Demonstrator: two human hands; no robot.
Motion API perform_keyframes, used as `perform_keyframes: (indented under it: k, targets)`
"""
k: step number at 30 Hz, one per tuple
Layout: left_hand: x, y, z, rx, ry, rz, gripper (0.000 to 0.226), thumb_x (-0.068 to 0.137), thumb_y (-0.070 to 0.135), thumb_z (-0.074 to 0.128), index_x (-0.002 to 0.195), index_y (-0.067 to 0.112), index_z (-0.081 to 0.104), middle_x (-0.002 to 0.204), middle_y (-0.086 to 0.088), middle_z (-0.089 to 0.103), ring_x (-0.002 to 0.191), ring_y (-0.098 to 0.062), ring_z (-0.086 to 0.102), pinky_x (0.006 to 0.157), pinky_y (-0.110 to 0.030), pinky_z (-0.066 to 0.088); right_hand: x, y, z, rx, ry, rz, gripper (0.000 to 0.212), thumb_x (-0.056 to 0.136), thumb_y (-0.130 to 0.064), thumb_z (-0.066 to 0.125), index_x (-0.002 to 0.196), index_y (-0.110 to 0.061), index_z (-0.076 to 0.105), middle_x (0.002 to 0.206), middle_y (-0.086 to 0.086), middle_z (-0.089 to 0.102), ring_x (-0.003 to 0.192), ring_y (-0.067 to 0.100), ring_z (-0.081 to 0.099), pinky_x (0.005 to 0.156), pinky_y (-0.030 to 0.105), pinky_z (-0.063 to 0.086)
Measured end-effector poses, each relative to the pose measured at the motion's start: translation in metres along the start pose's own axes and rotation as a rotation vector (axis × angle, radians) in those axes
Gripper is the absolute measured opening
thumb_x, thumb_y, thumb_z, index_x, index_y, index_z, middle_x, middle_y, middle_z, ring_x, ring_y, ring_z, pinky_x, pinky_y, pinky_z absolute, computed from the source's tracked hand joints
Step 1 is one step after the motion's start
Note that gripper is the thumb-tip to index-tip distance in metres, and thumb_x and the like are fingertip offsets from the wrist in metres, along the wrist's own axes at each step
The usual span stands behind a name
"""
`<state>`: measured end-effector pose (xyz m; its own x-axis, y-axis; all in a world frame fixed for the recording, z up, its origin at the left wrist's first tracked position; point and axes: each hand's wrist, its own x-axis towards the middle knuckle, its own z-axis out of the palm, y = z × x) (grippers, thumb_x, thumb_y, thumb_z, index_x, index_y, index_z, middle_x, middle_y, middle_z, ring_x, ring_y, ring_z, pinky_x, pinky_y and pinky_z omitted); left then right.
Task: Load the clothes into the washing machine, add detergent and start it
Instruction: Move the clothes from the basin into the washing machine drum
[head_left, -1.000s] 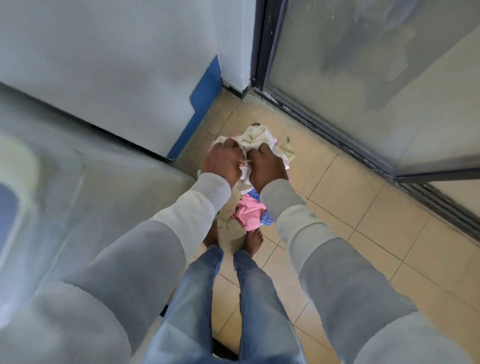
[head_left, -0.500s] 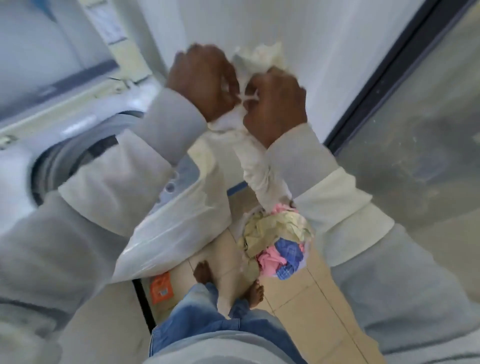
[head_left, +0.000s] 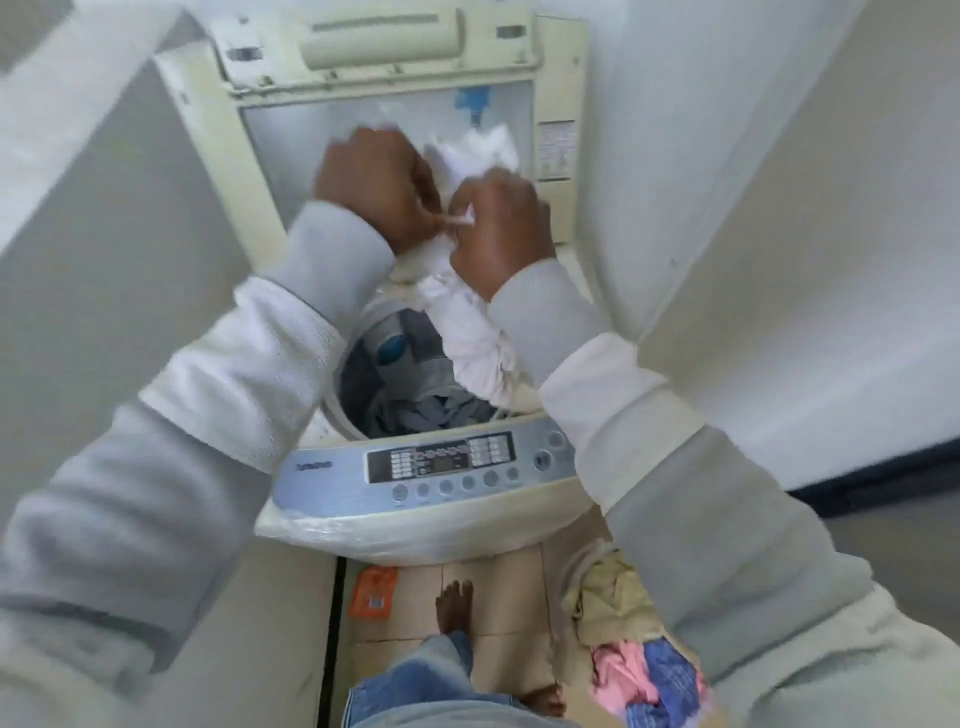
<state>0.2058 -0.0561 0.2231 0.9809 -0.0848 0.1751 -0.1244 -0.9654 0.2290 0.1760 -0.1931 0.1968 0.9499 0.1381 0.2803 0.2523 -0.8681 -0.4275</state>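
Note:
A cream top-loading washing machine (head_left: 415, 525) stands in front of me with its lid (head_left: 395, 78) raised. Grey-blue clothes (head_left: 431, 413) lie at the bottom of its drum. Both hands are held above the drum opening. My left hand (head_left: 376, 182) and my right hand (head_left: 501, 228) each grip a bunched white garment (head_left: 480, 343), whose twisted length hangs down to the drum's right rim. A pile of yellow, pink and blue clothes (head_left: 634, 654) lies on the floor at the lower right, partly hidden by my right sleeve.
The control panel (head_left: 447, 460) with its row of buttons faces me. An orange packet (head_left: 373, 592) lies on the tiled floor by the machine's left front. My bare feet (head_left: 453, 605) stand close to the machine. Walls close in on both sides.
Both hands lifted the white garment from the floor pile and carried it left, over the open drum. My view swung from the floor and glass door to the machine.

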Motion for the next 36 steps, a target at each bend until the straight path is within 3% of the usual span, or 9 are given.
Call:
perform_keyframes:
  k: [2,6,10,12,15,17,22,26,36]
  targets:
    - [-0.013,-0.013,0.024,0.003,-0.079,-0.037,0.026,0.075,0.047,0.075,0.081,0.022,0.076,0.089,-0.006,0.069,0.089,-0.031,0.064,0.083,-0.034,0.048,0.004,-0.002,0.041,-0.019,-0.115,0.006,0.026,0.086,-0.011,0.059,0.111,-0.013,0.065,0.121,0.011,0.054,0.11,0.032,0.055,0.086,0.033,0.042]
    - [-0.015,-0.05,0.097,-0.097,-0.186,-0.19,0.014,0.078,0.026,0.07,0.09,0.021,0.075,0.102,-0.004,0.069,0.094,-0.031,0.064,0.082,-0.034,0.049,0.007,0.015,0.111,-0.063,-0.282,0.044,0.026,0.086,-0.007,0.06,0.111,-0.011,0.066,0.116,0.011,0.057,0.103,0.033,0.059,0.083,0.036,0.044]
    - [-0.017,-0.071,0.149,-0.075,-0.258,-0.134,0.018,0.082,0.017,0.064,0.097,0.018,0.073,0.112,-0.003,0.065,0.1,-0.028,0.062,0.088,-0.033,0.049,0.005,0.03,0.152,-0.044,-0.379,0.077,0.021,0.087,-0.005,0.059,0.107,-0.007,0.066,0.115,0.013,0.057,0.098,0.036,0.06,0.081,0.037,0.046]
    - [-0.017,-0.081,0.172,-0.061,-0.36,-0.143,0.022,0.083,0.021,0.063,0.104,0.021,0.07,0.117,-0.002,0.063,0.106,-0.026,0.06,0.092,-0.036,0.05,0.003,0.035,0.165,-0.035,-0.423,0.11,0.023,0.087,-0.006,0.058,0.109,-0.009,0.066,0.117,0.012,0.059,0.101,0.036,0.061,0.084,0.038,0.048]
    - [-0.023,-0.088,0.198,-0.032,-0.498,-0.108,0.052,0.08,0.036,0.068,0.13,0.03,0.053,0.136,-0.003,0.047,0.124,-0.029,0.048,0.1,-0.046,0.045,-0.004,0.045,0.177,-0.009,-0.47,0.196,0.036,0.088,-0.02,0.063,0.123,-0.018,0.058,0.124,0.01,0.056,0.108,0.034,0.058,0.088,0.039,0.047]
    - [-0.029,-0.086,0.207,-0.001,-0.471,-0.037,0.064,0.081,0.042,0.067,0.14,0.034,0.042,0.144,0.0,0.04,0.133,-0.028,0.04,0.105,-0.051,0.037,-0.009,0.055,0.178,-0.007,-0.49,0.243,0.051,0.088,-0.032,0.064,0.135,-0.02,0.048,0.134,0.009,0.046,0.119,0.032,0.05,0.097,0.041,0.043]
    - [-0.031,-0.049,0.206,0.073,-0.318,0.122,0.071,0.086,0.057,0.05,0.147,0.028,0.029,0.156,-0.002,0.028,0.143,-0.028,0.024,0.112,-0.056,0.022,-0.029,0.086,0.142,-0.164,-0.356,0.307,0.068,0.089,-0.049,0.055,0.146,-0.021,0.032,0.153,0.008,0.025,0.14,0.03,0.021,0.109,0.045,0.029]
    - [-0.036,0.008,0.203,0.051,-0.281,0.261,0.085,0.082,0.069,0.041,0.152,0.03,0.014,0.162,-0.003,0.01,0.148,-0.028,0.008,0.114,-0.058,0.011,-0.067,0.119,0.088,-0.285,-0.225,0.394,0.075,0.087,-0.062,0.047,0.148,-0.026,0.025,0.157,0.005,0.018,0.144,0.03,0.015,0.109,0.05,0.027]
    - [-0.111,0.176,0.213,-0.026,-0.173,0.701,0.086,0.083,0.075,0.03,0.154,0.028,0.015,0.162,-0.005,0.01,0.149,-0.032,0.002,0.115,-0.057,0.005,-0.227,0.198,-0.017,-0.434,-0.036,0.766,0.083,0.084,-0.076,0.033,0.151,-0.03,0.019,0.16,0.002,0.013,0.146,0.031,0.01,0.109,0.056,0.018]
